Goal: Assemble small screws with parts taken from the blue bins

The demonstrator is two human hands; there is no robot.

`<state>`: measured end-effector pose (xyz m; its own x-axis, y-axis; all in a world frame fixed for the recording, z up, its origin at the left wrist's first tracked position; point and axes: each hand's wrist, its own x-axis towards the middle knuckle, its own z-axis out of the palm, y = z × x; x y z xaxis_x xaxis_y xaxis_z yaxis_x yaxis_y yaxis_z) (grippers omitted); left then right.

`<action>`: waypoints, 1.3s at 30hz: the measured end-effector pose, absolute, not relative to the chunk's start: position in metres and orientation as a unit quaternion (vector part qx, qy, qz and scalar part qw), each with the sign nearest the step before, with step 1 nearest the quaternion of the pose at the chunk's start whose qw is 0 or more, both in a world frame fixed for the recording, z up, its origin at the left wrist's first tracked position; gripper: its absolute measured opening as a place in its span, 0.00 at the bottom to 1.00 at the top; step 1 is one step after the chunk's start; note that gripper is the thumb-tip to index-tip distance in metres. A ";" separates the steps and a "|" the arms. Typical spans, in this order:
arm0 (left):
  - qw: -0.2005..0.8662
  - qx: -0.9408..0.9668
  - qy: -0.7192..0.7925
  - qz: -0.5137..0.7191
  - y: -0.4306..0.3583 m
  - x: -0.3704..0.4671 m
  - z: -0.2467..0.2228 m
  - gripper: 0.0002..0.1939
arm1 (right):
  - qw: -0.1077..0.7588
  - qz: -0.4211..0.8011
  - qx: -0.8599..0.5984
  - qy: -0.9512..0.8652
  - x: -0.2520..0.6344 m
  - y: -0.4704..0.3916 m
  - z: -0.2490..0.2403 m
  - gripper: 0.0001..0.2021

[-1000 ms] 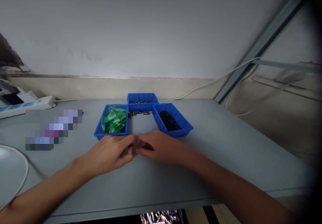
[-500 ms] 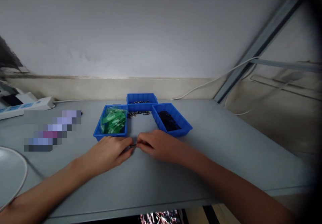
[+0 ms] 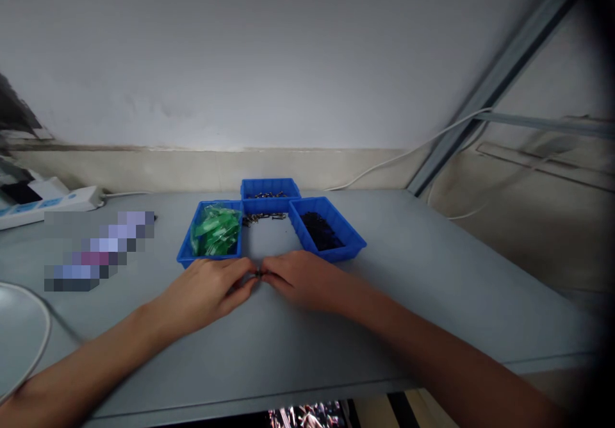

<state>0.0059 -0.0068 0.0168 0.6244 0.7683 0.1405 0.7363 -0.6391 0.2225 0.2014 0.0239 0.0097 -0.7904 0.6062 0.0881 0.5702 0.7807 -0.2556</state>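
My left hand (image 3: 216, 287) and my right hand (image 3: 300, 279) meet fingertip to fingertip over the grey table, both pinching a small dark part (image 3: 258, 273) that is mostly hidden by the fingers. Just beyond my left hand is a blue bin (image 3: 183, 252) with green plastic bags (image 3: 216, 229). A second blue bin (image 3: 353, 239), holding dark pieces (image 3: 321, 230), stands beyond my right hand. Between them at the back, a third blue bin (image 3: 269, 186) contains small metal parts. In front of it lies a row of loose metal parts (image 3: 264, 217).
A white power strip (image 3: 81, 198) lies at the far left, near a pixelated object (image 3: 108, 245). A white cable (image 3: 48, 325) loops at the left edge. A metal frame post (image 3: 480, 104) rises at the right, and a wall stands behind the table (image 3: 456, 280).
The fingertips of my two hands have come slightly closer together, and less of the small dark part shows between them.
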 end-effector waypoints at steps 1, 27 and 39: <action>0.073 0.899 0.416 0.117 -0.007 0.006 0.017 0.10 | 0.084 0.109 -0.307 -0.942 0.201 0.024 0.009 0.09; 0.015 0.897 0.441 0.012 -0.005 0.008 0.011 0.08 | 0.115 0.091 -0.282 -0.948 0.202 0.023 0.009 0.08; 0.011 0.900 0.435 0.013 -0.007 0.008 0.013 0.08 | 0.123 0.098 -0.276 -0.948 0.202 0.023 0.009 0.08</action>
